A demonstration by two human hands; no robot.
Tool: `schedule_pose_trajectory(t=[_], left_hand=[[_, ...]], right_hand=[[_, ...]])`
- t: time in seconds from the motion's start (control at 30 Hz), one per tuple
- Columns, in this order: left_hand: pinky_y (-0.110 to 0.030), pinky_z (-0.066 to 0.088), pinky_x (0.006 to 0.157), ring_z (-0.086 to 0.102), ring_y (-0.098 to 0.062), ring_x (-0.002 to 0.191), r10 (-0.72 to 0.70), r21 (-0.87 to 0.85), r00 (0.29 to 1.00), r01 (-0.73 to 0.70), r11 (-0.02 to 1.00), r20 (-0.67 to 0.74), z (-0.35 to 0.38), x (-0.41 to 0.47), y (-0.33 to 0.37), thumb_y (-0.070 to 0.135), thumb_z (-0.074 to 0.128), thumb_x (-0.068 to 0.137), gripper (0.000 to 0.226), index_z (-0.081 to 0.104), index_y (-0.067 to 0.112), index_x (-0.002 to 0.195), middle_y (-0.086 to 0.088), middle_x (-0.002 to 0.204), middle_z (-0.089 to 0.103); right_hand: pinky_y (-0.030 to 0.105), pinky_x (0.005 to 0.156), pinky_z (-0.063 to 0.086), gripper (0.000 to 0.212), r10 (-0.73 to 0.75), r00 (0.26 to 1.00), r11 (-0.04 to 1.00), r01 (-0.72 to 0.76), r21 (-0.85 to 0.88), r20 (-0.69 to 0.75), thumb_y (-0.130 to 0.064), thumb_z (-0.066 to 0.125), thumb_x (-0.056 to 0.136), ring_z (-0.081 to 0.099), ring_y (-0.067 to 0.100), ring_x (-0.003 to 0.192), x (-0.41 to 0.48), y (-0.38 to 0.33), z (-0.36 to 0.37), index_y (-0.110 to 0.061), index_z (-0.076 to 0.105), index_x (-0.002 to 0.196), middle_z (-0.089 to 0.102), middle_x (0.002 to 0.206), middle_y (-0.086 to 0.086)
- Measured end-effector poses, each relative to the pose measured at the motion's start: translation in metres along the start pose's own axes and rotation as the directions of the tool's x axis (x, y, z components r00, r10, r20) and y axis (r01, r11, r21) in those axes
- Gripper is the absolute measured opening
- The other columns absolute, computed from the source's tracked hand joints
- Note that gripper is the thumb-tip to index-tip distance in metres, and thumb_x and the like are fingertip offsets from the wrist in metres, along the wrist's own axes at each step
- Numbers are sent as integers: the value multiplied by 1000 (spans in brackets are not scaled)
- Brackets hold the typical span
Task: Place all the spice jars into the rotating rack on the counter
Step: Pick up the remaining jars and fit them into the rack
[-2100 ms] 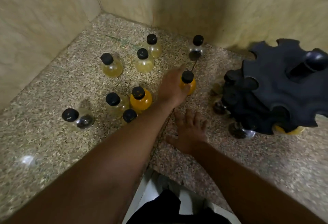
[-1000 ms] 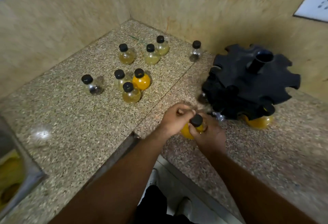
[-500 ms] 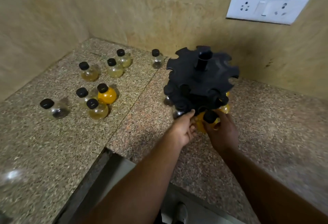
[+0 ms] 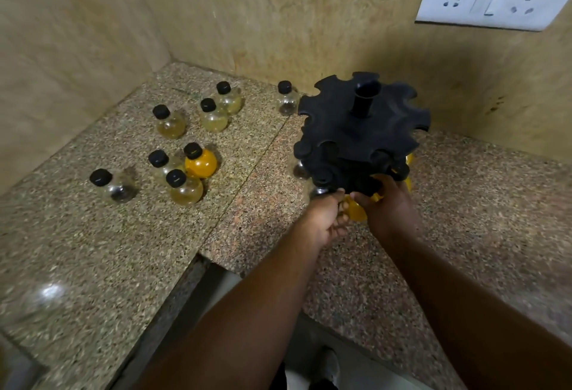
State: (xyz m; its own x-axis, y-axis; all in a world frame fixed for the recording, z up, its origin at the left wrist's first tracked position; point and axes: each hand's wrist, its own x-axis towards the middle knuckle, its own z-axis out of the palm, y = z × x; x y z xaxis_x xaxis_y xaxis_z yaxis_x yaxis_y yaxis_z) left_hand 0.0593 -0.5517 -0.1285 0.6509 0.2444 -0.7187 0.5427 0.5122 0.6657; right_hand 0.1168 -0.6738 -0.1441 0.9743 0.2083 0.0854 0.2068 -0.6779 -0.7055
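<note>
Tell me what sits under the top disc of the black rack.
Under the rack's top disc, a lower tier holds black-capped jars: clear ones at the left and yellow ones at the right. Both hands cover an orange jar at the front; the far side is hidden.

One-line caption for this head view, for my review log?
Both hands, left hand and right hand, fit an orange jar into the black rack.
</note>
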Motion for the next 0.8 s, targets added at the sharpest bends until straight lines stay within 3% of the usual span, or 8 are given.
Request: schedule_pose_trajectory(t=[0.17,0.27,0.37,0.43,0.53,0.67,0.8], left_hand=[[-24,36,46,49,-10,53,41,-28,999,-42,999,-23,-16,4,2,36,53,101,27,70,22,85,8,65,58],[-24,39,54,53,-13,57,173,69,977,-165,984,-127,-35,11,-9,31,65,94,19,77,17,98,4,67,64],[-25,40,56,52,-14,61,283,119,946,-267,956,-159,-68,15,-23,28,68,92,14,76,18,88,0,73,63],[-27,45,56,52,-15,63,312,179,926,-277,944,-212,-92,11,-30,25,63,96,18,72,16,83,-8,76,63],[-41,52,75,65,-33,87,372,317,852,-261,912,-368,-139,11,-34,26,58,97,26,70,3,95,-25,99,69],[-32,48,82,65,-34,107,369,293,745,-240,926,-556,-199,10,-30,26,58,94,33,65,5,119,-14,114,70],[-34,48,85,61,-29,111,350,207,626,-291,934,-697,-247,1,-23,37,77,83,58,54,10,128,-10,123,62]], right_hand=[[43,81,51,60,-13,1000,1000,12,-12,-24,-45,84,76,62,36,104,-3,-12,13,-19,59,124,59,122,12],[38,73,43,62,-15,997,1000,14,-13,-79,-44,82,78,61,37,103,-23,-24,20,-16,53,126,58,125,12],[34,69,38,63,-22,992,998,14,-64,-125,-49,74,84,63,39,98,-52,-40,39,-13,49,130,58,122,13],[34,68,42,63,-19,998,994,13,-112,-54,-50,68,88,63,39,97,-69,-47,56,-12,47,133,57,123,14],[40,73,53,64,-6,993,978,31,-207,119,-56,62,90,64,36,104,-91,-67,90,-18,42,137,56,130,11],[42,84,53,59,-60,956,973,120,-195,287,-60,58,92,58,31,118,-101,-108,132,-29,41,139,49,141,7],[49,105,43,79,-26,895,939,175,-296,446,-66,56,88,39,32,141,-99,-136,173,-33,26,153,29,161,6]])
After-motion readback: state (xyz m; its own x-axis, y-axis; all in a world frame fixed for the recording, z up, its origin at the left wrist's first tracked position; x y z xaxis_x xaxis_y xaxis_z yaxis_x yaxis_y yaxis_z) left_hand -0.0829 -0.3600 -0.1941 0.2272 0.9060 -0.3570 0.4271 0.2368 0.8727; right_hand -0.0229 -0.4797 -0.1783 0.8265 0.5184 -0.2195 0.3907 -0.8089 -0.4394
